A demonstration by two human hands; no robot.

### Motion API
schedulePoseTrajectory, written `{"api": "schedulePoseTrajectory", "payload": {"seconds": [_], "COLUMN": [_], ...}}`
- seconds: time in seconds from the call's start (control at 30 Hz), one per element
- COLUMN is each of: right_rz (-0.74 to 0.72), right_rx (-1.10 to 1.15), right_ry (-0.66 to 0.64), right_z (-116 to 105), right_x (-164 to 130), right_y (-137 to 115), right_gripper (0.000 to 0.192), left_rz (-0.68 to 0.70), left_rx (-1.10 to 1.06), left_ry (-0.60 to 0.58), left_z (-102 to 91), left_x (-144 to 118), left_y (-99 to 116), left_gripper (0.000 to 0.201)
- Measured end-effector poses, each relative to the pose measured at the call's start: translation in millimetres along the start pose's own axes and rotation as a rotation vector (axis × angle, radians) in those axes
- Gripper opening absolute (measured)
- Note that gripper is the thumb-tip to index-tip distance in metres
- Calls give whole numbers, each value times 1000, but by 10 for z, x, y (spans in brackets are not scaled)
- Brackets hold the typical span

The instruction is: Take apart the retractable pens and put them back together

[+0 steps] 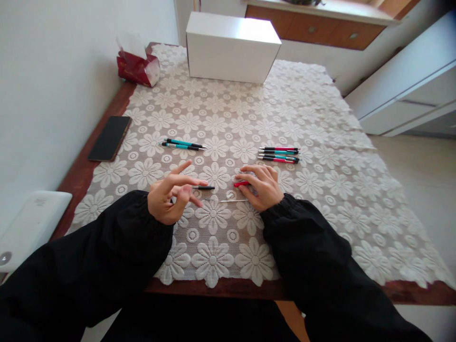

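Note:
My left hand [171,197] is raised slightly over the lace tablecloth [221,118], with a black pen part [204,187] between its fingertips. My right hand [259,186] rests on the cloth, its fingers on a red pen part [241,183]. A thin refill [233,201] lies on the cloth between the hands. Two teal pens [182,144] lie to the upper left. Several pink and red pens [279,155] lie just beyond my right hand.
A white box [231,46] stands at the far side of the table. A red tissue pack [138,66] sits at the far left. A black phone [109,137] lies on the bare wood at the left edge. A white device [30,223] sits near left.

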State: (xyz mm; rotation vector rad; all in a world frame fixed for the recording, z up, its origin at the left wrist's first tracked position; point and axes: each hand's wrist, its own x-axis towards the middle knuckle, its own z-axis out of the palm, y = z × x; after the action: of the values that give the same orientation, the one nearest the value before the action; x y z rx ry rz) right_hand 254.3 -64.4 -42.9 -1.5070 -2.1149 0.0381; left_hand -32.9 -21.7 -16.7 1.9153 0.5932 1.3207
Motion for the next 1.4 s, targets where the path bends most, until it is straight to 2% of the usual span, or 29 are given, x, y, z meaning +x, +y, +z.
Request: {"api": "schedulePoseTrajectory", "payload": {"seconds": [0.13,0.2,0.4,0.5,0.6,0.7,0.77,0.9,1.0,1.07,1.17,1.23,1.3,1.4], "right_rz": [5,2,6,-6,-45,-74,-66,-22,-17,-38,-95,-102,-48,87], "right_rx": [1,2,-4,36,126,243,288,308,369,396,382,357,343,339], "right_ry": [-7,-5,0,36,122,205,210,177,258,278,220,184,191,266], "right_z": [-4,-2,6,-31,-119,-222,-272,-300,-288,-284,-277,-257,-222,-183], "right_x": [3,1,4,29,59,63,46,1,-4,7,25,27,17,-17], "right_y": [4,7,-7,-45,-88,-110,-113,-127,-165,-192,-212,-215,-219,-238], "right_gripper": [19,19,20,24,19,45,53,41,41,45,49,44,47,53], "left_rz": [37,33,-24,80,189,219,271,355,341,313,249,226,192,76], "left_rx": [-55,-33,41,51,61,75,71,92,104,96,90,93,100,99], "left_ry": [130,153,34,-23,-14,-51,-110,-144,-113,-48,51,39,1,13], "left_z": [105,85,-114,-133,-99,-87,-109,-169,-153,-109,-39,-11,0,0], "left_x": [15,5,-89,-85,-32,42,91,140,109,71,33,26,22,2], "left_y": [-14,4,46,16,6,41,73,113,97,64,15,4,9,7], "left_gripper": [37,34,26,24,18,19,18,16,14,13,23,31,36,28]}}
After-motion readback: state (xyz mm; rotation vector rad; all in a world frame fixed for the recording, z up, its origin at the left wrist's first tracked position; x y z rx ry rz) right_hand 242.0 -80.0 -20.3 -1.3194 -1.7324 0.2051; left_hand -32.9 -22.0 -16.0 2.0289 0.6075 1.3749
